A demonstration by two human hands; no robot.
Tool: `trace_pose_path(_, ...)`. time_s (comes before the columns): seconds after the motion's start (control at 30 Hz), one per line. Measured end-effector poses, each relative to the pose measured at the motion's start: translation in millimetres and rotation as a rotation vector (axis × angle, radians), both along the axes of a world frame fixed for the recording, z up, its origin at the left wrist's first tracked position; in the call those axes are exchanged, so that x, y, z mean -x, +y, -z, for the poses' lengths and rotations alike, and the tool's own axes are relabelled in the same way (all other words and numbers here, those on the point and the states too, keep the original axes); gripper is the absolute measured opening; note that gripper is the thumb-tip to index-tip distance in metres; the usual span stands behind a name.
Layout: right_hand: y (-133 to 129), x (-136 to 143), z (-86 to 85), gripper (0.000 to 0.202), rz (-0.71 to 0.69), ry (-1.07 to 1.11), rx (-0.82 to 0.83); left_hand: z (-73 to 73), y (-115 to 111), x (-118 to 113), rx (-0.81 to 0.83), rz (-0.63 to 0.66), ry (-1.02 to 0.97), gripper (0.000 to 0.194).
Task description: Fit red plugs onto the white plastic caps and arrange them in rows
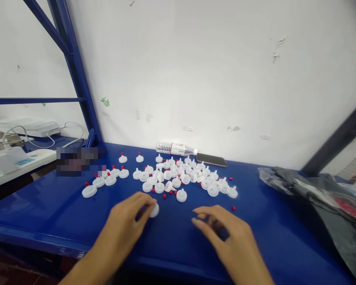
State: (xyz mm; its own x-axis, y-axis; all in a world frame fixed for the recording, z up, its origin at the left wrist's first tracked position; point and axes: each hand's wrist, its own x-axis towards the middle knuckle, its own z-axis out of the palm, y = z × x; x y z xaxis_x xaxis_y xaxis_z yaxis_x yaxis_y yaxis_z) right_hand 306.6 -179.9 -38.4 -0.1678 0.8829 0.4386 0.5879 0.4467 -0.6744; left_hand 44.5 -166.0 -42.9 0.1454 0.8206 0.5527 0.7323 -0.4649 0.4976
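My left hand (130, 215) is closed in a pinch on a white cap (155, 210), which sits low over the blue tabletop; the fingers hide part of it. To its right, my right hand (225, 227) hovers with thumb and index finger a little apart and nothing visible between them. Ahead of both hands lies a heap of white spouted caps (175, 174), with small red tips (164, 196) scattered among them. One white cap (181, 195) stands nearest, and a lone red tip (233, 208) lies beyond my right hand. Toward the left stand several white caps fitted with red tips (110, 179).
Along the wall lie a clear plastic bottle (176, 149) and a dark phone (211, 160). Grey plastic bags (314, 198) cover the right side. At far left are a white power strip (20, 162) with cables and a blue metal frame (77, 67). The blue table (172, 245) has a front edge.
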Motion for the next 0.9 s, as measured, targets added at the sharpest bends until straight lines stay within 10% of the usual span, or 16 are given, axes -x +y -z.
trace_pose_path(0.3,-1.3,-85.7,13.8,0.037,0.413,-0.116,0.013,-13.3,36.7,82.3,0.187,-0.445,0.050,0.033)
trace_pose_path(0.67,4.3,-90.6,26.6,0.035,0.292,-0.162,0.063,-16.9,24.0,54.2,-0.114,-0.522,0.347,0.041)
trace_pose_path(0.9,3.0,-97.8,29.5,0.046,0.515,-0.165,0.044,-30.3,72.6,45.8,0.015,-0.389,0.583,0.042)
